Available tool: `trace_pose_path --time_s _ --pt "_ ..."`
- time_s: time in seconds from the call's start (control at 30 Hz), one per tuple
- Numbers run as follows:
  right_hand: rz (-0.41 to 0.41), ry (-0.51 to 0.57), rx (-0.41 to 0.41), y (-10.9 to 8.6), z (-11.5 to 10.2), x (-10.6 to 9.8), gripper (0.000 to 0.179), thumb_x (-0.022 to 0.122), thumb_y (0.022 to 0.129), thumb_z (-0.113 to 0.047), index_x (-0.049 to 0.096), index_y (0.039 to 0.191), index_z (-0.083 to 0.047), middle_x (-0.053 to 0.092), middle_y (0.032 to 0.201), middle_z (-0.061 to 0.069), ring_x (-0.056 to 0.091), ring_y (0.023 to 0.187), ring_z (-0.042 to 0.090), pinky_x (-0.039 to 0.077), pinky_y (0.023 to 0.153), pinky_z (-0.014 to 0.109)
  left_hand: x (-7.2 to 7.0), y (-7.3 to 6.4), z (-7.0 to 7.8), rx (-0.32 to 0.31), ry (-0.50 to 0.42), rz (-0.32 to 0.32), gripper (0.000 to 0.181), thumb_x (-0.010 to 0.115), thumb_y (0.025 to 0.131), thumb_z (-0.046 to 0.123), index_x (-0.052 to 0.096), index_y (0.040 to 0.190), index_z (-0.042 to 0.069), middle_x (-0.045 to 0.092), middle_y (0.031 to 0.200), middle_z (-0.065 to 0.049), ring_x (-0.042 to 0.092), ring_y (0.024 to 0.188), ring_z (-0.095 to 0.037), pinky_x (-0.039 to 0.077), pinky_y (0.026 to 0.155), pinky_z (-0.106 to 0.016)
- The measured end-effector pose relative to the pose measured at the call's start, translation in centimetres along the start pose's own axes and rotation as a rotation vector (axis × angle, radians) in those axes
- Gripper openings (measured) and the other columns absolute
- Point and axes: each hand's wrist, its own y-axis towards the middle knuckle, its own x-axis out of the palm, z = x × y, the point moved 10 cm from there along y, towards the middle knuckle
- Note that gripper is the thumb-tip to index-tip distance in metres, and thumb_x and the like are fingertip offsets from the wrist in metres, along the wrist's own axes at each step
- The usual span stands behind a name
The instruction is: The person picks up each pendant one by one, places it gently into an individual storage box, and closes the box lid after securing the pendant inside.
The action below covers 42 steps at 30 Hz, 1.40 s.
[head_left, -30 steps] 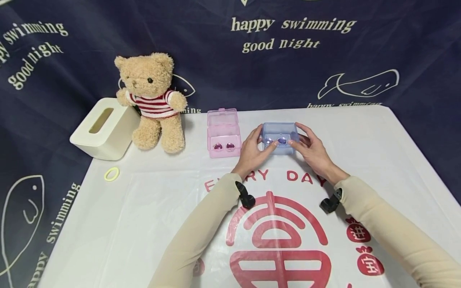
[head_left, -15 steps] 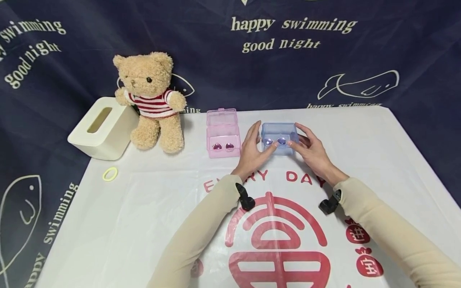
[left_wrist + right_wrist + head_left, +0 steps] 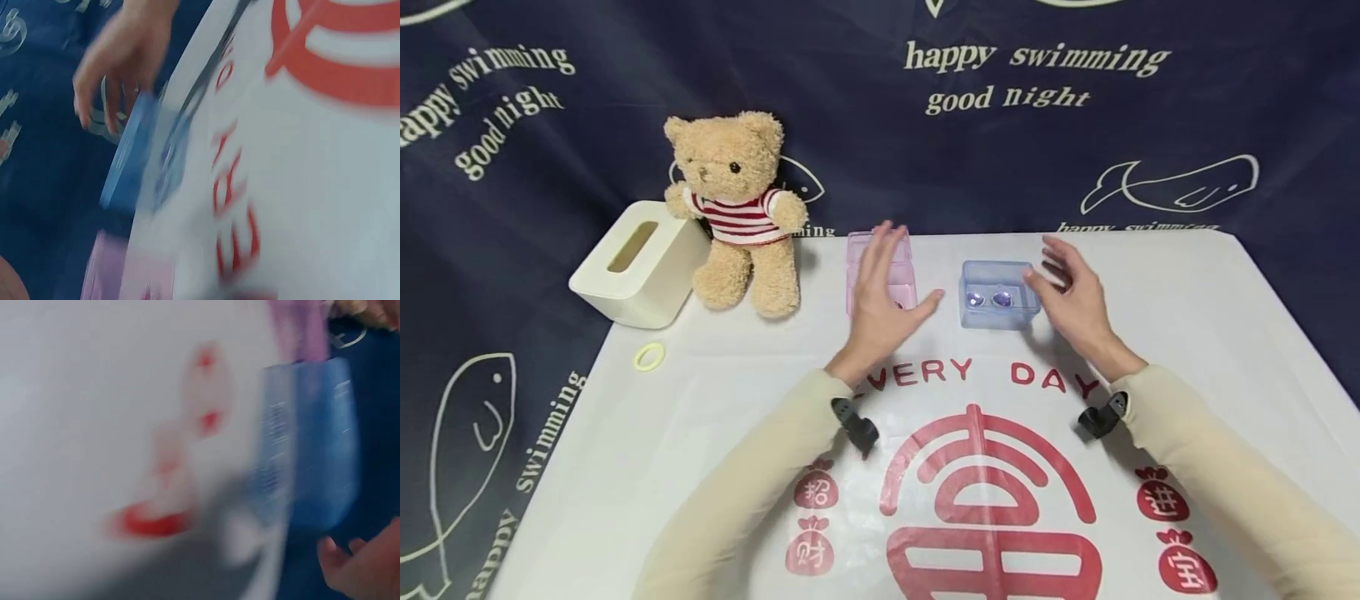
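A translucent blue plastic box (image 3: 997, 319) stands on the table in the head view, its lid raised at the back. Two shiny purple jewel-like pieces (image 3: 1002, 299) show at its front. My right hand (image 3: 1078, 308) hovers at the box's right side with fingers spread, and the right wrist view shows a gap between fingertips and box (image 3: 325, 450). Over to the left, my left hand (image 3: 880, 321) is held with straight fingers before an open pink box (image 3: 859, 250), holding nothing. That hand hides most of the pink box and its dark pink pieces. Both wrist views are blurred.
A teddy bear (image 3: 733, 221) in a striped shirt sits at the back left, leaning by a white tissue box (image 3: 640, 283). A pale yellow ring (image 3: 649, 357) lies in front of them. Behind the white-covered table (image 3: 715, 433) hangs a dark blue cloth (image 3: 985, 158).
Both hands have let go of the blue box. My left hand has moved left in front of the pink box, and my right hand has drawn slightly away to the right. The view has shifted a little.
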Motion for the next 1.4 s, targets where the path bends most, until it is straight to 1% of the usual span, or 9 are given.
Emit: trace_pose_path --time_s 0.13,0.27,0.4,0.5,0.57,0.63,0.8,1.1,1.4 --pt "0.085 0.069 -0.084 0.9 -4.4 0.6 0.052 0.062 0.091 -0.007 0.048 0.141 -0.011 0.052 0.141 0.013 0.053 0.126 0.016 0.048 0.104 0.029 -2.4 -0.6 -4.3 -0.171 0.008 -0.019 0.096 0.085 0.071 0.022 0.032 0.15 0.012 0.025 0.158 -0.009 0.024 0.147 -0.022 0.026 0.121 -0.04" --pt "0.038 0.195 -0.081 1.6 -7.3 4.6 0.047 0.059 0.092 -0.003 0.049 0.138 -0.004 0.054 0.136 0.016 0.053 0.125 0.019 0.045 0.106 0.028 -2.9 -2.1 -8.4 -0.334 -0.063 -0.048 0.104 0.087 0.069 0.021 0.026 0.152 0.014 0.024 0.158 -0.008 0.03 0.144 -0.027 0.032 0.119 -0.039" --pt "-0.036 0.274 0.061 2.5 -7.0 9.5 0.045 0.056 0.095 -0.009 0.047 0.139 -0.002 0.053 0.134 0.018 0.052 0.121 0.023 0.047 0.101 0.026 -2.1 -3.2 -11.3 -0.449 -0.368 -0.033 0.102 0.083 0.074 0.007 0.02 0.154 0.012 0.024 0.158 -0.011 0.028 0.145 -0.027 0.03 0.12 -0.036" --pt "-0.069 0.279 0.229 3.0 -5.3 12.6 0.047 0.055 0.096 -0.017 0.045 0.141 -0.006 0.054 0.134 0.017 0.053 0.115 0.025 0.05 0.092 0.026 -1.4 -3.4 -12.5 -0.478 -0.604 -0.01 0.101 0.077 0.074 -0.008 0.017 0.154 0.008 0.026 0.157 -0.017 0.025 0.147 -0.026 0.025 0.122 -0.034" --pt "-0.091 0.279 0.326 3.1 -4.1 14.2 0.049 0.052 0.097 -0.02 0.043 0.143 -0.007 0.054 0.135 0.019 0.053 0.116 0.028 0.05 0.093 0.03 -1.1 -3.5 -12.8 -0.478 -0.637 -0.021 0.1 0.076 0.073 -0.011 0.019 0.153 0.006 0.029 0.155 -0.019 0.028 0.146 -0.027 0.025 0.122 -0.031" --pt "-0.105 0.281 0.395 3.2 -3.0 15.3 0.049 0.05 0.097 -0.023 0.043 0.143 -0.006 0.052 0.137 0.019 0.052 0.121 0.031 0.047 0.101 0.035 -0.7 -3.5 -13.0 -0.473 -0.606 -0.047 0.097 0.077 0.073 -0.009 0.023 0.152 0.004 0.033 0.153 -0.02 0.033 0.144 -0.027 0.027 0.121 -0.028" --pt "-0.122 0.322 0.469 3.1 -1.6 16.5 0.046 0.05 0.097 -0.023 0.046 0.137 -0.001 0.05 0.139 0.021 0.047 0.131 0.032 0.039 0.114 0.04 -0.4 -3.7 -13.2 -0.468 -0.516 -0.073 0.088 0.08 0.074 -0.002 0.032 0.148 0.0 0.04 0.15 -0.019 0.039 0.14 -0.026 0.033 0.117 -0.024" --pt "-0.172 0.417 0.435 3.5 -1.8 16.4 0.05 0.046 0.1 -0.022 0.036 0.145 -0.002 0.052 0.138 0.025 0.054 0.124 0.034 0.044 0.109 0.042 -0.6 -3.9 -13.2 -0.439 -0.432 -0.096 0.089 0.083 0.073 0.004 0.034 0.147 0.003 0.043 0.148 -0.016 0.042 0.138 -0.023 0.035 0.114 -0.02" --pt "-0.296 0.374 0.398 3.9 -4.3 16.5 0.06 0.045 0.097 -0.054 0.037 0.146 -0.021 0.045 0.145 0.021 0.048 0.128 0.042 0.041 0.107 0.059 -1.2 -3.4 -12.6 -0.444 -0.446 -0.108 0.09 0.082 0.074 0.002 0.031 0.148 0.0 0.039 0.15 -0.02 0.038 0.141 -0.028 0.031 0.117 -0.024"
